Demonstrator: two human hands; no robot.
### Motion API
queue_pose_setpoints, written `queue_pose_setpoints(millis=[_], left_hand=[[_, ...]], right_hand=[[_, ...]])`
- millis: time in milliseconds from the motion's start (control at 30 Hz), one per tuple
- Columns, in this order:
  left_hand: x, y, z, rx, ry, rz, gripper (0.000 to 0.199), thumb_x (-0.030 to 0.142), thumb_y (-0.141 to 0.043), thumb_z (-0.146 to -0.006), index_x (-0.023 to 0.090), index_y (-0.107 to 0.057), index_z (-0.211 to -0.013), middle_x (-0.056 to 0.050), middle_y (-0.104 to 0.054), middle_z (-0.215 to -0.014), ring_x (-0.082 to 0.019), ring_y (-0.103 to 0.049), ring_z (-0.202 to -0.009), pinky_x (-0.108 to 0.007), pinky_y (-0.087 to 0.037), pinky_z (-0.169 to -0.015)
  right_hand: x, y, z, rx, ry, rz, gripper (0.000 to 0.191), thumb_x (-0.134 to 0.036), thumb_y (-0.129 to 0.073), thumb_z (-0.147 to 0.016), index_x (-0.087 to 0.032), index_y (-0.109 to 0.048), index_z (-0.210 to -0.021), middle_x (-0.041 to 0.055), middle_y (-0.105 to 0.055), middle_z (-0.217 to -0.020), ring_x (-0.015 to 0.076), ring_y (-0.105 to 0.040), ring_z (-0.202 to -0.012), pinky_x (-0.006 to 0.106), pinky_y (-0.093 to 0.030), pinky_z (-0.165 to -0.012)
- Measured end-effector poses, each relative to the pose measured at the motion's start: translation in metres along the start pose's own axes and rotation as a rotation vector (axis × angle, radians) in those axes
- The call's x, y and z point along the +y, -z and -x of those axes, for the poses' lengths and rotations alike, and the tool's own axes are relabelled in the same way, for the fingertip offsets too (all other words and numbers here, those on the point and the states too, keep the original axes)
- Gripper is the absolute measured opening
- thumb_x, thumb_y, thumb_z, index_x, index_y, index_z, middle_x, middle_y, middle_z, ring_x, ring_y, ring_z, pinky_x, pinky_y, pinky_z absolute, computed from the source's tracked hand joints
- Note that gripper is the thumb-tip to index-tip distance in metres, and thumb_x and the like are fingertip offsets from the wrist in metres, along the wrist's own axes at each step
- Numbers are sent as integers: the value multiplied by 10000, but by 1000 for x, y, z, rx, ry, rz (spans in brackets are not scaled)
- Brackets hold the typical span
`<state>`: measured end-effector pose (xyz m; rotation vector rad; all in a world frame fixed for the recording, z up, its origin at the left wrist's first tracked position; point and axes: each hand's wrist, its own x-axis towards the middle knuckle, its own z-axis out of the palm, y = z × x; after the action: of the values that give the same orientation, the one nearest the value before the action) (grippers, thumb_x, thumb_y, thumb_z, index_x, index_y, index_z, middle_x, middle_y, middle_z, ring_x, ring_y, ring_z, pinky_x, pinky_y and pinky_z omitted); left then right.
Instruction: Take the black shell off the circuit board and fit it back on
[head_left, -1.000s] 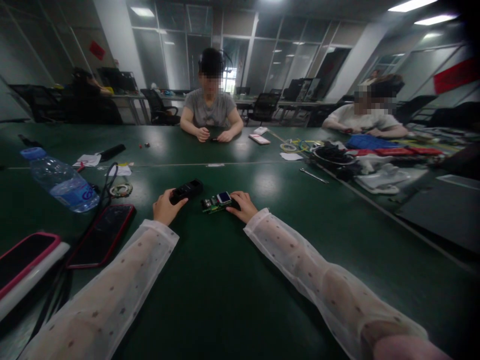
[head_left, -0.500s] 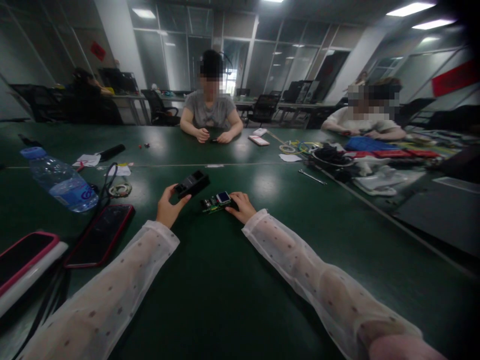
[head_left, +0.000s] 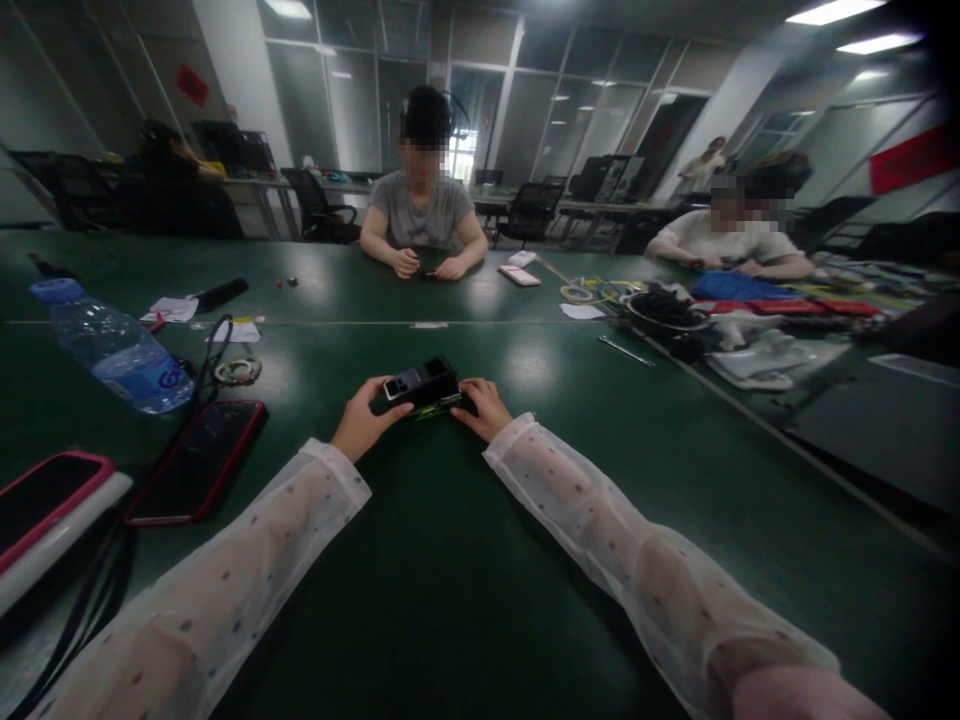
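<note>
My left hand grips a black plastic housing with cutouts in its top, thumb at the near side and fingers at the far left end. Directly under the housing lies a green circuit board, of which only the near edge shows; its small screen is hidden. My right hand pinches the right end of the board between thumb and fingers. Whether the housing is seated on the board or just above it, I cannot tell. Both hands are low over the dark green table.
On the left are a water bottle, a red-edged phone, a pink-edged phone and a coiled cable. A wrench lies right, before piled cables and a dark laptop. A person sits opposite.
My left hand has brought the black housing right and down, over the circuit board, covering its screen. My right hand has stayed at the board's right end. The view has shifted slightly.
</note>
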<state>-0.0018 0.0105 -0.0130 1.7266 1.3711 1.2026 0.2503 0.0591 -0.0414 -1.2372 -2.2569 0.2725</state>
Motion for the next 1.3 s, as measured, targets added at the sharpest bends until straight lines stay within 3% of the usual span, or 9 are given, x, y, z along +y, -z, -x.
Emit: queue_pose_setpoints(millis=[400, 600, 1300], left_hand=[[-4, -2, 0, -60, -44, -154, 533, 432, -709, -704, 245, -521, -1166, -81, -620, -1163, -246, -582, -1099, -437, -437, -947], [-5, -2, -2, -111, -37, -324, 548, 503, -690, -701, 249, -544, -1165, -101, -616, -1128, -289, -578, -1076, -491, -431, -929], [1, 0, 0, -143, -27, -372, 558, 539, -651, -726, 240, -521, -1178, -101, -603, -1150, -296, -561, -1088, -515, -415, -934]], right_hand=[[0, -2, -1, 7, -18, -6, 384, -349, -604, -804, -193, -545, -1150, 122, -486, -1187, 301, -427, -1151, 522, -420, -972], [2, 3, -2, -15, -30, -77, 566, -403, -679, -734, -203, -486, -1227, 116, -483, -1221, 302, -430, -1165, 517, -397, -986], [2, 1, 0, -17, 30, -27, 569, -457, -628, -764, -222, -465, -1255, 125, -482, -1190, 319, -441, -1118, 547, -427, -942]])
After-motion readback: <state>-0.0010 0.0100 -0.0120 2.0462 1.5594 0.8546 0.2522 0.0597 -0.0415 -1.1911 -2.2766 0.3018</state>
